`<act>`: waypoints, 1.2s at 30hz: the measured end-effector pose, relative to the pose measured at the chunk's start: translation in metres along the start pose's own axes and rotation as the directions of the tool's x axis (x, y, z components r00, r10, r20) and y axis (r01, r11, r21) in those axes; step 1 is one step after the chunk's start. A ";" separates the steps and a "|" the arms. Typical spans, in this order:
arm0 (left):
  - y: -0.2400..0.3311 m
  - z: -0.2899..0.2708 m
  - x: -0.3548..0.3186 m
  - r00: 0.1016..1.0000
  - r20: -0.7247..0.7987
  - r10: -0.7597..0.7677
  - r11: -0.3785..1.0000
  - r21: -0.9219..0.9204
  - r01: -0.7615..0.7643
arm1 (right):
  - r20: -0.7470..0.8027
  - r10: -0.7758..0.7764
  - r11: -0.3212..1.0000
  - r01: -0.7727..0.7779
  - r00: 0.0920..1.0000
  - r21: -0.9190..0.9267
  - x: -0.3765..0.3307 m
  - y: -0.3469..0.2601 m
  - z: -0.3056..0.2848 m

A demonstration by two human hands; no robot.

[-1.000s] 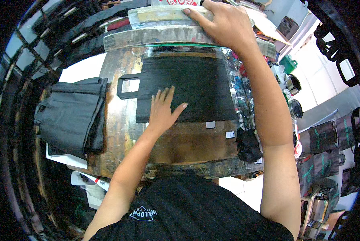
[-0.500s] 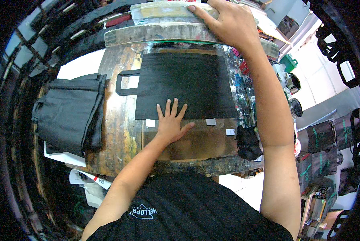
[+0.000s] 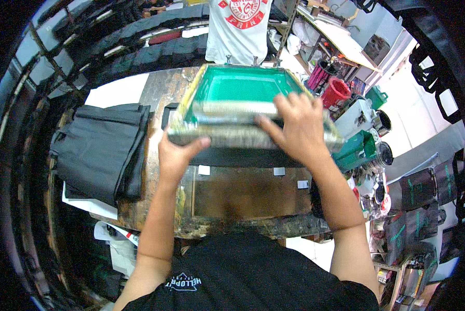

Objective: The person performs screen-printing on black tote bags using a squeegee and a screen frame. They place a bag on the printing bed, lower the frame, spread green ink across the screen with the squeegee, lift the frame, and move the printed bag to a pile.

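Note:
A screen printing frame [image 3: 224, 136] with green mesh and a worn, stained rim lies low and slightly tilted over a black fabric bag [image 3: 248, 156]. Only the bag's near strip and part of its handle at the left show. My left hand [image 3: 174, 155] grips the frame's near left corner, thumb along the near side, other fingers mostly hidden. Blurred by motion, my right hand [image 3: 301, 127] is closed around a squeegee [image 3: 227, 110] resting along the near end of the mesh. Whether it also touches the frame rim, I cannot tell.
A stack of black bags [image 3: 100, 150] lies on the table's left side. Paint-stained containers, among them a red bucket [image 3: 336, 92] and a green one [image 3: 356, 149], stand at the right. Small white tabs [image 3: 279, 171] sit on the brown board [image 3: 243, 194]. A printed white shirt [image 3: 237, 39] hangs beyond.
The frame has swung down from its raised position over the bag, with my right hand coming nearer. My left hand has left the bag's surface for the frame's left corner.

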State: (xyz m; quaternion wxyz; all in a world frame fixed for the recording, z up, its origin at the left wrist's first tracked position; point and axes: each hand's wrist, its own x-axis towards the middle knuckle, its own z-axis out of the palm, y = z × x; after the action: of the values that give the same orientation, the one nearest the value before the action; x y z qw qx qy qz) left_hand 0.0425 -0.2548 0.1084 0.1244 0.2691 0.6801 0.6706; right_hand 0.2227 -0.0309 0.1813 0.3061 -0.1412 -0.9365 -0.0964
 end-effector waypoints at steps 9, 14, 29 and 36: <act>-0.126 -0.018 -0.069 0.987 0.033 0.160 0.747 0.650 -0.143 | 0.393 -0.014 0.990 -0.042 0.919 0.133 -0.064 0.008 0.066; -0.157 -0.026 -0.070 0.954 0.083 0.288 0.597 0.763 -0.247 | 0.495 -0.045 0.991 -0.023 0.868 0.130 -0.069 0.002 0.068; -0.147 -0.028 -0.071 0.981 0.123 0.152 0.667 0.719 -0.194 | 0.522 -0.035 0.985 -0.058 0.852 0.162 -0.048 0.014 0.062; -0.147 -0.028 -0.068 0.944 0.128 0.304 0.614 0.732 -0.297 | 0.573 -0.060 0.969 -0.090 0.817 0.230 -0.034 0.013 0.045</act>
State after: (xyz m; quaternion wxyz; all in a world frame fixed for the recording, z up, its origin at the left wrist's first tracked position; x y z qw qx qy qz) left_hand 0.0545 -0.3080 -0.0464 -0.1126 0.4031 0.8390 0.3478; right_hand 0.2290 -0.0140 0.1265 0.0247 -0.1320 -0.9884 0.0705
